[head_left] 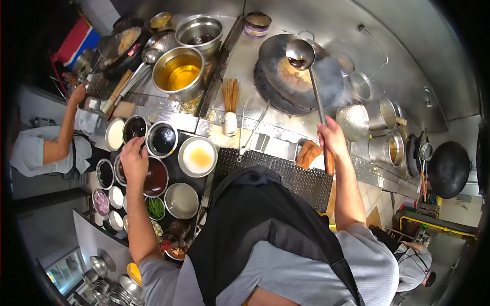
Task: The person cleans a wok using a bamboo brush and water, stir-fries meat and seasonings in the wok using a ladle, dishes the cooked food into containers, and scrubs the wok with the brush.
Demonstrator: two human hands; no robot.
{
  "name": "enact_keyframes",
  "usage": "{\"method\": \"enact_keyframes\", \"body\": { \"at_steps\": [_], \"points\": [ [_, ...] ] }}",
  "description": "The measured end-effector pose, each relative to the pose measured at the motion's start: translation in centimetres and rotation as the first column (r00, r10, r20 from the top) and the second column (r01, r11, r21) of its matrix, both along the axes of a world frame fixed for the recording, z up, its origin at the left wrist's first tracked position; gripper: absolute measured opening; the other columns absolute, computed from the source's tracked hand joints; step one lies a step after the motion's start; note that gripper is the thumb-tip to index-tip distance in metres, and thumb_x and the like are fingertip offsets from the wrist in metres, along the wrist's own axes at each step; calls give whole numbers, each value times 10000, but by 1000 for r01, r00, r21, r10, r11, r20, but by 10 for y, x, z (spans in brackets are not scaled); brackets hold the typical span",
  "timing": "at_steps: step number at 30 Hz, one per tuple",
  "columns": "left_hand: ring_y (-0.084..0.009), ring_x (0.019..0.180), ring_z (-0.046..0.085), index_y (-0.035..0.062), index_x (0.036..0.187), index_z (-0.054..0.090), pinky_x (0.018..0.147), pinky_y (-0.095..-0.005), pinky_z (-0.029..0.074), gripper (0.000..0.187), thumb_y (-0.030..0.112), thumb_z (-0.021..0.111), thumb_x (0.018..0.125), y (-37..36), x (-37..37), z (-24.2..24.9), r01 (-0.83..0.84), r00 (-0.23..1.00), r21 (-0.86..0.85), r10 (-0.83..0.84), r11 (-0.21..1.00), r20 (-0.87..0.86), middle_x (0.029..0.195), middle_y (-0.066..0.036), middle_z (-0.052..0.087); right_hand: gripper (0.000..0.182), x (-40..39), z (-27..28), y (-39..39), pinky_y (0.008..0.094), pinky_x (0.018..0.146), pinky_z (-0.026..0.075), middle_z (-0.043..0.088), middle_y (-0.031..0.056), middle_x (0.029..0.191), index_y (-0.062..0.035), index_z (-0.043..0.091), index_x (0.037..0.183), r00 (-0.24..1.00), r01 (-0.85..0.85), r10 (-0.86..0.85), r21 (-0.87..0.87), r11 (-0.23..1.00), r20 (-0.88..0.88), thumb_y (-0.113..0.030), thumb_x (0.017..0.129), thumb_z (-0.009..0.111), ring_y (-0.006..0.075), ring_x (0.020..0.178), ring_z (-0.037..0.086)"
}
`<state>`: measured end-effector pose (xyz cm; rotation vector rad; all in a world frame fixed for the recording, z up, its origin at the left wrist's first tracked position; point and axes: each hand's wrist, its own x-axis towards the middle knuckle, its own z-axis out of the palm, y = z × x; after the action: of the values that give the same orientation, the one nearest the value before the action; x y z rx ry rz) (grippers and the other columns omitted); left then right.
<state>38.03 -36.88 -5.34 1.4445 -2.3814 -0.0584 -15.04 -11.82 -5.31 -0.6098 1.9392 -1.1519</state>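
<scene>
My right hand (333,136) is wrapped round the wooden-ended handle of a long metal ladle (316,92). The ladle's bowl, with dark liquid in it, hangs over a steaming wok (275,56) that holds pale brown food. On the left, my left hand (133,159) reaches over the seasoning bowls, its fingers bent down at the near rim of a bowl of dark sauce (135,126). What those fingertips grip is hidden. Close by are a second bowl of dark sauce (163,141), a bowl of reddish-brown sauce (156,178) and a bowl of white seasoning (198,156).
A pot of yellow oil (177,71), a bamboo brush (230,102) and metal tongs (250,130) lie beyond the bowls. A perforated strainer (352,122) and steel pots (383,148) stand right of the wok. Another person (48,148) works at the far left; one more (413,265) is behind right.
</scene>
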Motion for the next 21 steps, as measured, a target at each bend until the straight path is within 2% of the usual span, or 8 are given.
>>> {"method": "enact_keyframes", "body": {
  "at_steps": [4,7,8,11,15,16,19,21],
  "points": [
    [-312,1086,592,63,1116,682,961,-434,422,291,93,688,827,25,-56,27,102,994,-84,-105,991,-27,1151,-113,653,342,-64,-47,-28,362,544,520,644,131,739,40,560,1179,915,38,49,207,978,-401,-165,908,600,198,544,641],
    [-308,1060,594,68,1086,684,948,-427,426,283,78,706,804,55,-109,34,212,975,-142,-219,967,-40,1120,-111,650,282,-113,-138,-32,330,473,480,576,60,667,12,559,1139,762,58,91,208,976,-641,-170,924,574,155,451,555],
    [-307,1057,594,72,1079,686,947,-425,426,283,75,712,798,67,-126,32,223,971,-118,-231,968,-56,1117,-108,650,338,-101,-116,-29,335,479,486,582,77,667,2,561,1220,882,17,81,203,979,-464,-158,922,571,164,451,558],
    [-305,1050,597,79,1060,692,938,-426,431,273,68,722,789,105,-173,20,261,955,-75,-268,963,-123,1117,-100,652,408,-101,-87,-1,351,501,503,603,104,684,-7,542,1299,951,-170,214,204,964,-222,-143,915,571,182,461,574],
    [-312,1049,615,42,1023,699,939,-428,459,216,57,702,808,157,-231,-9,206,906,62,-166,977,-390,1105,-117,673,499,-115,-111,22,374,541,527,659,170,761,-26,502,1374,817,-127,199,169,977,-542,-144,897,592,227,505,624],
    [-316,1043,619,36,1012,701,928,-421,467,200,52,697,813,167,-242,-18,221,880,113,-148,969,-452,1103,-120,677,521,-115,-118,24,439,676,551,691,249,872,-37,488,1386,642,-99,177,148,984,-746,-169,893,597,356,684,696],
    [-308,1004,637,38,987,708,908,-407,472,162,34,678,827,193,-270,-24,294,810,185,-141,938,-570,1053,-111,697,539,-117,-105,13,489,821,524,676,295,983,-54,472,1399,745,17,218,345,939,-630,-187,891,595,450,903,671],
    [-302,975,645,38,990,708,891,-412,474,169,20,671,827,201,-279,-14,351,796,176,-194,920,-574,1012,-109,704,558,-122,-95,17,504,862,502,668,302,1006,-48,456,1408,858,-21,174,306,952,-484,-176,886,602,476,964,639]
  ]
}}
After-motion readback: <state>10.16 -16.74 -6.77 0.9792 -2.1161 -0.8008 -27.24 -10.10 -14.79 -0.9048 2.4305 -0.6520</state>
